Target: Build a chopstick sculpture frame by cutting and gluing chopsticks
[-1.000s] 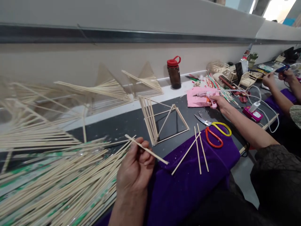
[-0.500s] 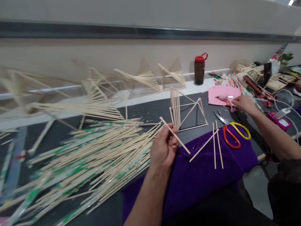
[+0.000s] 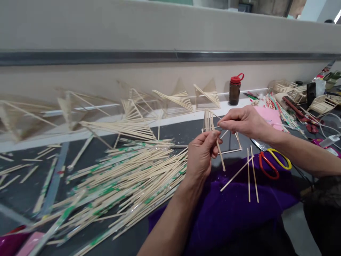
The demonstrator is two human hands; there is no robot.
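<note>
A thin wooden stick [image 3: 221, 158] is pinched between the thumb and fingers of my left hand [image 3: 201, 153], its lower end pointing down over the purple cloth. My right hand [image 3: 242, 122] is close above, thumb and fingertips pressed together; anything between them is too small to make out. Behind both hands stands a small stick frame [image 3: 208, 121] with upright sticks on one side, partly covered. To the right on the cloth lie several loose sticks [image 3: 249, 177] and scissors [image 3: 269, 167] with red and yellow handles.
Many chopsticks [image 3: 144, 167], some in green-printed wrappers, cover the left of the table. Twisted stick models [image 3: 176, 101] line the wall beside a red-lidded bottle [image 3: 234, 90]. A pink sheet [image 3: 271, 115] and cables lie at right. Purple cloth [image 3: 234, 220] hangs over the front edge.
My right hand has left the pink glue gun on the pink sheet and come over to my left hand. The held stick now points more steeply down. The view has shifted.
</note>
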